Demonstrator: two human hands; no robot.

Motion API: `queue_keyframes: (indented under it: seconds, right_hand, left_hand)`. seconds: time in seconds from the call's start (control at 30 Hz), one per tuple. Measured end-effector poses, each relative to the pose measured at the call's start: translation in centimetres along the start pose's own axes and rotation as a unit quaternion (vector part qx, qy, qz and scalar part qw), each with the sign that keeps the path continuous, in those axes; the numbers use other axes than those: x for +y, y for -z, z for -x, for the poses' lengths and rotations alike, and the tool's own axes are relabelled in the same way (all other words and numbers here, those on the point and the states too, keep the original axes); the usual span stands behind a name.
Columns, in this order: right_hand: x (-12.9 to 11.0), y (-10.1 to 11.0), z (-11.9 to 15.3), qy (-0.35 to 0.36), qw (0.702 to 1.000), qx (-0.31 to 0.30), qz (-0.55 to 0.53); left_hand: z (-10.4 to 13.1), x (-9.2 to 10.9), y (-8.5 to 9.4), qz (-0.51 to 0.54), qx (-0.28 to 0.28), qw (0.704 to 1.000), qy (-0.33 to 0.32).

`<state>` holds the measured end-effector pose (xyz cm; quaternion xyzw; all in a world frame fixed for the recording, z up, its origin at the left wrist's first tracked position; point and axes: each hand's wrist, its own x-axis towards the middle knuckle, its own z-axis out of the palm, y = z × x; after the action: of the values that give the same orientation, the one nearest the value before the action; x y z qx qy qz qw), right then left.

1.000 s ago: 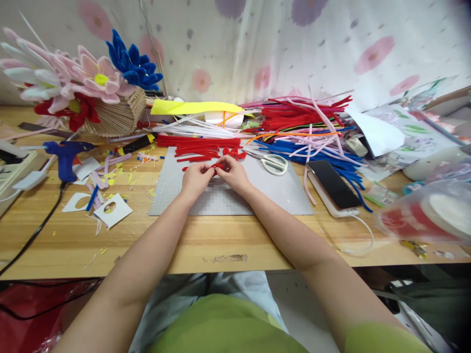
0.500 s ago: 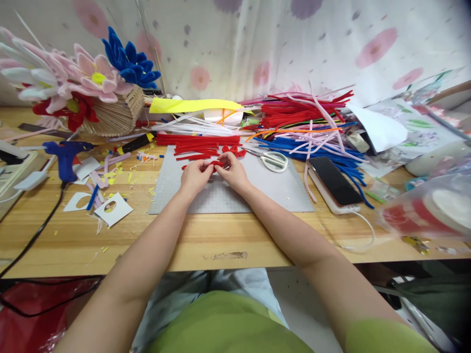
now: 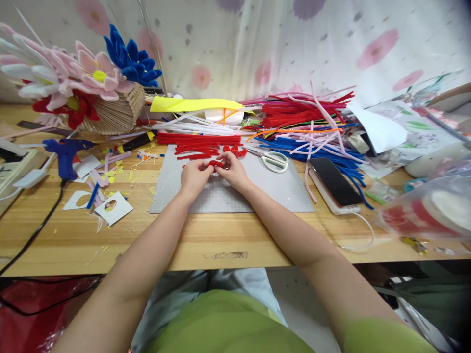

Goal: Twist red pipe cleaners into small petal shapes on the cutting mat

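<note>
Over a grey cutting mat [image 3: 279, 191], my left hand [image 3: 196, 179] and my right hand [image 3: 234, 172] pinch a short red pipe cleaner [image 3: 215, 163] between thumbs and fingers. The piece looks bent; its exact shape is partly hidden by the fingertips. Just behind my hands lie straight red pipe cleaners [image 3: 198, 146] in a stack and some small curled red pieces [image 3: 235, 151]. Scissors with pale handles [image 3: 275, 161] rest on the mat to the right of my right hand.
A blue glue gun [image 3: 66, 158] and paper scraps [image 3: 114, 208] are at left, with fuzzy flowers [image 3: 97, 76] behind. Heaps of coloured pipe cleaners [image 3: 305, 113] lie at the back. A phone [image 3: 335, 181] on a white power bank and a bagged cup [image 3: 423, 215] are at right.
My fingertips have shifted very slightly around the red piece, and a little more of it shows between them. Both hands stay in nearly the same place.
</note>
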<state>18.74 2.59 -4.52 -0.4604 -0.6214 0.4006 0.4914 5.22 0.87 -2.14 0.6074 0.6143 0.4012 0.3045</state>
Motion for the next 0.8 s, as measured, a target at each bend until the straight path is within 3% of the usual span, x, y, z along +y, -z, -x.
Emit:
queue_keyframes:
  seconds: [0.23,0.43,0.5,0.67,0.8]
  right_hand:
    - [0.1,-0.2,0.2,0.006,1.000,0.015,0.010]
    - [-0.7,0.1,0.5,0.040,0.998,0.031,0.022]
    - [-0.8,0.2,0.4,0.037,0.999,0.027,0.026]
    - [-0.5,0.1,0.3,0.026,0.998,0.025,0.042]
    - [-0.4,0.0,0.3,0.014,0.998,0.029,0.051]
  left_hand:
    - [0.1,0.2,0.1,-0.048,0.019,0.999,-0.005]
    - [-1.2,-1.2,0.0,0.021,-0.104,0.994,-0.028]
    - [-1.3,-1.4,0.0,0.046,-0.116,0.992,-0.028]
    - [-0.5,-0.3,0.1,-0.030,-0.017,0.999,0.008]
    - [-0.1,0.3,0.3,-0.080,0.014,0.997,0.007]
